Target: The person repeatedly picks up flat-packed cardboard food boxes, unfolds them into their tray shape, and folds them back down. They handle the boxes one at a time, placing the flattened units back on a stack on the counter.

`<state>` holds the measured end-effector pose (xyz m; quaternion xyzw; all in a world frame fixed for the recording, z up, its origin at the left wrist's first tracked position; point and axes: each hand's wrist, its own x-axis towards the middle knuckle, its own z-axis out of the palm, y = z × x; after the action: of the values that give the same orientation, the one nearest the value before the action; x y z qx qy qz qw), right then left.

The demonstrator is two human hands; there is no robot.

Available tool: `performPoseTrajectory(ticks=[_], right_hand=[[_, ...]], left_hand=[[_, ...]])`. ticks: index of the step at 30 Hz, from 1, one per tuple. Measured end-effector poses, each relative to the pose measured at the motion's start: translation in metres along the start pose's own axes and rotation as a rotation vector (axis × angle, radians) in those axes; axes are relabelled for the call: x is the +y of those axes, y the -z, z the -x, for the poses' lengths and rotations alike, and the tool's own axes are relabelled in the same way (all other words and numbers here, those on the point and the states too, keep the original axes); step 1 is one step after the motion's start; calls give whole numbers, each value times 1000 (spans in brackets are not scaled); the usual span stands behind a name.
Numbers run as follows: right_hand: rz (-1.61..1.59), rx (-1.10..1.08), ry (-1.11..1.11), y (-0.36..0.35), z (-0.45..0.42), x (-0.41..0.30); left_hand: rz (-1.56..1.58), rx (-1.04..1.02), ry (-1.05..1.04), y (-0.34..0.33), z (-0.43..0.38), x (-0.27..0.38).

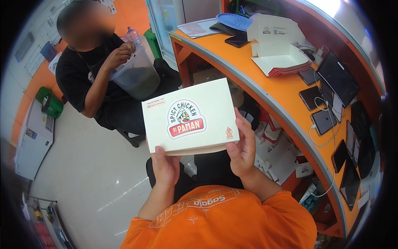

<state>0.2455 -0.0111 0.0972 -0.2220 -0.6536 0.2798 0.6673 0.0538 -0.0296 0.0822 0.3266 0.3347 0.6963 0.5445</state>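
Note:
A white cardboard food box (214, 96) with a printed logo and writing on its lid is held up above my lap, its lid facing me. My left hand (166, 168) grips its near left corner, thumb on the front edge. Around the right side wraps my right hand (244, 149), with the thumb at the near right corner and the fingers along the side. A narrow gap shows under the lid's front edge. The inside of the box is hidden.
On the curved orange counter (230, 56) lie stacked open boxes (279, 62), a blue plate (234, 21), a tablet (337, 77) and several phones (323, 121) with cables. A seated person (93, 71) holds a clear plastic tub (136, 74). Flattened cartons (276, 158) fill the shelf below.

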Motion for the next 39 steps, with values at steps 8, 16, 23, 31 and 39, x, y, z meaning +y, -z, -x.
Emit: performPoseTrajectory(ticks=[8,16,23,31,39], right_hand=[[108,-41,24,3,-15,-34],[124,23,-58,0,-12,-34],[187,46,3,2,-12,-34],[-123,192,40,-2,-10,-22],[-242,232,-4,1,-4,-18]], left_hand=[[126,-41,-18,-12,5,1],[-30,-80,-65,3,2,-23],[-18,-119,-36,7,3,-29],[-77,-120,-108,1,8,-30],[-119,-106,-163,6,8,-40]])
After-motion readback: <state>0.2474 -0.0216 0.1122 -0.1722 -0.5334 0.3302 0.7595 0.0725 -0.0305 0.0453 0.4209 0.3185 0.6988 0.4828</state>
